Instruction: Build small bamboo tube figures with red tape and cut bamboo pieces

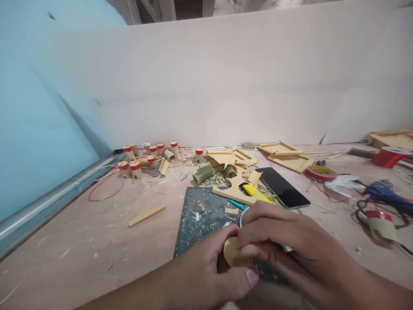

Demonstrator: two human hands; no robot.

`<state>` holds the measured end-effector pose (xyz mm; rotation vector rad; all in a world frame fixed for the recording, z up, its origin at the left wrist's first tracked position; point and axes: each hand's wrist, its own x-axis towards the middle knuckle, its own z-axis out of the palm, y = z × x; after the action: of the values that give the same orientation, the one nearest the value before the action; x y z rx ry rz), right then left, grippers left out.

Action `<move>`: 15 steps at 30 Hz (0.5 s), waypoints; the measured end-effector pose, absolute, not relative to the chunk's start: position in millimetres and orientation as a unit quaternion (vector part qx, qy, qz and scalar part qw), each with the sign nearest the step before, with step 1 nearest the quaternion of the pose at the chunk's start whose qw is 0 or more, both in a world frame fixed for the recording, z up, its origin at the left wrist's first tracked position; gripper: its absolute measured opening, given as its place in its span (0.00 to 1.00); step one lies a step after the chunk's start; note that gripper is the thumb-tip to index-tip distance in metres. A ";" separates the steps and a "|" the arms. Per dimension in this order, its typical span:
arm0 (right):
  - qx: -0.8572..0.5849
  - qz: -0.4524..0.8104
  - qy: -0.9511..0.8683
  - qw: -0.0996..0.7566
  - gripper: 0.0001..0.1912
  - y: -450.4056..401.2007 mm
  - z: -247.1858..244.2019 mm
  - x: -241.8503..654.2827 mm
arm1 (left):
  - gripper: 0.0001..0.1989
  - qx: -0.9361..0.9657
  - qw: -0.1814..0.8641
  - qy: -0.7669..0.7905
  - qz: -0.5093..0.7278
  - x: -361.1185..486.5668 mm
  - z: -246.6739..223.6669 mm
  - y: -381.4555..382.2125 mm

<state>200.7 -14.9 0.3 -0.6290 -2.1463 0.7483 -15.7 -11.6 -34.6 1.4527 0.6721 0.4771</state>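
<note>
My left hand (pixel 216 269) is wrapped round a small bamboo cylinder (pixel 232 252) with a flat tan disc on top and a strip of red at its edge. Most of its body is hidden in my palm. Bent over the disc, my right hand (pixel 277 234) has its fingers pinched together at the far edge; what they hold, if anything, is hidden. Part of a white round thing (pixel 242 218) shows behind the right fingers. Beneath both hands lies a dark cutting mat (pixel 190 224) with scraps on it. A yellow-handled cutter (pixel 256 192) and a blue pen-like stick (pixel 237 204) are just beyond.
Several red-banded bamboo cylinders (pixel 136 170) with red cords stand at the back left. A wooden strip (pixel 146 215) lies left of the mat. On the right are a black phone (pixel 284 188), red tape (pixel 320 173), red ribbon (pixel 389 157) and a dark cable (pixel 359 211). Cut boards (pixel 238 188) lie behind.
</note>
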 end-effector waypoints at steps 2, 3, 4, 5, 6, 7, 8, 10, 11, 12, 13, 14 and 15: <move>-0.255 0.266 -0.836 0.406 0.11 -16.0 8.2 202.9 | 0.16 0.649 0.662 0.310 0.213 -15.0 -33.4 -11.5; -0.262 0.253 -0.834 0.415 0.10 -16.4 11.1 204.0 | 0.16 0.651 0.657 0.314 0.214 -14.9 -33.0 -11.5; -0.269 0.243 -0.831 0.422 0.10 -16.6 12.8 204.9 | 0.16 0.652 0.655 0.317 0.215 -14.8 -32.9 -11.4; -0.273 0.236 -0.830 0.425 0.10 -16.6 13.3 205.4 | 0.16 0.653 0.654 0.317 0.215 -14.9 -32.9 -11.2; -0.272 0.233 -0.830 0.428 0.10 -16.4 12.5 205.4 | 0.16 0.654 0.654 0.314 0.215 -15.0 -33.0 -11.0; -0.268 0.234 -0.832 0.426 0.10 -15.9 10.8 205.1 | 0.17 0.655 0.654 0.311 0.216 -15.2 -33.1 -10.8; -0.260 0.239 -0.834 0.424 0.11 -15.3 8.4 204.4 | 0.17 0.655 0.656 0.307 0.216 -15.3 -33.2 -10.6; -0.250 0.251 -0.837 0.416 0.12 -14.1 3.6 202.6 | 0.17 0.652 0.661 0.303 0.216 -15.3 -33.3 -10.4; -0.247 0.257 -0.838 0.413 0.12 -13.6 1.8 201.8 | 0.16 0.650 0.664 0.302 0.216 -15.2 -33.2 -10.4; -0.246 0.262 -0.838 0.411 0.11 -13.3 0.6 201.3 | 0.16 0.646 0.666 0.303 0.216 -15.0 -33.2 -10.5; -0.248 0.264 -0.837 0.410 0.11 -13.3 -0.1 201.1 | 0.15 0.644 0.669 0.302 0.216 -14.8 -33.1 -10.7; -0.250 0.265 -0.836 0.410 0.11 -13.4 -0.3 201.2 | 0.15 0.642 0.672 0.300 0.216 -14.6 -33.1 -11.0; -0.250 0.263 -0.836 0.411 0.11 -13.7 -0.1 201.4 | 0.16 0.641 0.673 0.298 0.218 -14.5 -33.1 -11.3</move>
<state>201.4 -13.7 -0.1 -0.6283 -2.1042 0.6613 -14.5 -11.3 -33.1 1.4422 0.6702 0.4900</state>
